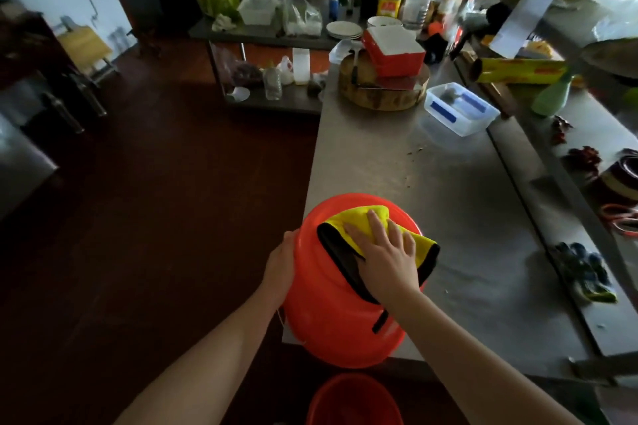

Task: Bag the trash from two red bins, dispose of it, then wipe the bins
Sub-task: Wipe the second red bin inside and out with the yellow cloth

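Note:
A red bin (331, 314) stands upside down at the near left corner of the steel counter (431, 176), partly over its edge. On the bin's upturned bottom lies a yellow and black cloth (355, 221). My right hand (383, 252) presses flat on the cloth with straight fingers. My left hand (281, 266) rests against the bin's left side, fingers laid along the wall. A second red bin (352, 400) stands on the floor below the counter's near edge, only its rim showing.
On the counter beyond are a round wooden chopping block (383, 90) bearing red boxes, a clear plastic tub (461, 110) and film rolls (518, 71). Dark gloves (583, 272) lie to the right. A far table (262, 33) holds bottles and plates. Dark floor lies to the left.

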The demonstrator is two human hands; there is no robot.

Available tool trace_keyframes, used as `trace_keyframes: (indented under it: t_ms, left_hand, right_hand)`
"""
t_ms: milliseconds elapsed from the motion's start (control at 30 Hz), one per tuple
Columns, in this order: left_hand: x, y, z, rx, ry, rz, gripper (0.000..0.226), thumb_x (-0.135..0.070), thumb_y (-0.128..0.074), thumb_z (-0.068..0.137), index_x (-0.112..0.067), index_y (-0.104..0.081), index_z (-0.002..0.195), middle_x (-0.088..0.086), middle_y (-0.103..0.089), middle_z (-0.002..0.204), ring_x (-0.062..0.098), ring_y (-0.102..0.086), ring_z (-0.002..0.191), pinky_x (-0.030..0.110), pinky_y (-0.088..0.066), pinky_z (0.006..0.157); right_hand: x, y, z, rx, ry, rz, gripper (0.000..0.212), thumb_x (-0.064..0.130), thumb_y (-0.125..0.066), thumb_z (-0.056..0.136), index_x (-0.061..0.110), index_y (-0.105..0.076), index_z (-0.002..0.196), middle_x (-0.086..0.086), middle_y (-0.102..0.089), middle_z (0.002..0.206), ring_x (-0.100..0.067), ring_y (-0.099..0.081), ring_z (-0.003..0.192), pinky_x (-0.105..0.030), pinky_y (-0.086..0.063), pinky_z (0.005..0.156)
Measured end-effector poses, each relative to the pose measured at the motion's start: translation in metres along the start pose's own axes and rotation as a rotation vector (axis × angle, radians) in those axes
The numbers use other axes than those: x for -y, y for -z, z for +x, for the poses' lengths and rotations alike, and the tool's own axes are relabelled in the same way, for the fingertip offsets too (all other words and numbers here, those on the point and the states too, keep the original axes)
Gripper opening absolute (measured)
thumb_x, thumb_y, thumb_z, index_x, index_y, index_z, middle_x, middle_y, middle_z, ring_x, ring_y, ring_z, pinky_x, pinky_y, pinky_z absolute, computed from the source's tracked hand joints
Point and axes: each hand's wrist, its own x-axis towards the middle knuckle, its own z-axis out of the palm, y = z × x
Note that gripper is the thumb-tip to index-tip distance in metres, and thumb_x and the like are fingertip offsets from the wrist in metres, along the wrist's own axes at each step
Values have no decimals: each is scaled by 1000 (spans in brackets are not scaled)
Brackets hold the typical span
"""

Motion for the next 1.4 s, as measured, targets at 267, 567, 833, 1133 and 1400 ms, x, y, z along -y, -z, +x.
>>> trace_keyframes:
  t_ms: [267,567,833,1133,1400]
  left_hand:
    - [-24,-4,-13,58,-217,163,48,-49,-32,107,-35,-36,153,-17,-41,143,-2,-31,130,20,-22,106]
    - [-25,-11,-14,26,-354,231,32,-43,-30,108,-62,-38,133,-36,-46,130,-24,-42,118,3,-32,97]
    - [-21,-15,-6,83,-267,283,47,-52,-25,106,-30,-47,142,20,-54,128,33,-60,110,53,-49,101]
    - [-17,-24,-10,23,-168,321,51,-47,-23,108,-36,-19,157,10,-34,144,24,-45,121,26,-29,96]
    - [-13,-28,-9,-26,-128,339,53,-52,-24,105,-39,-20,157,12,-33,142,33,-48,127,35,-32,108]
  right_hand:
    - [19,-1,14,31,-52,30,59,72,-17,98,51,-19,153,2,3,169,-42,1,153,-66,0,118]
    - [36,-3,43,30,-41,23,54,67,-28,100,51,-21,152,1,-5,169,-42,0,153,-68,-4,118]
    - [-19,8,31,-3,-248,-39,54,59,-35,100,49,-27,152,1,-9,168,-38,-3,153,-64,-7,119]
    - [54,5,43,50,-266,82,56,46,-39,102,39,-25,156,-2,-4,169,-44,0,153,-67,-8,115]
    - [25,6,20,24,-247,6,56,46,-40,101,44,-24,155,-2,-10,167,-40,-8,151,-66,-8,115]
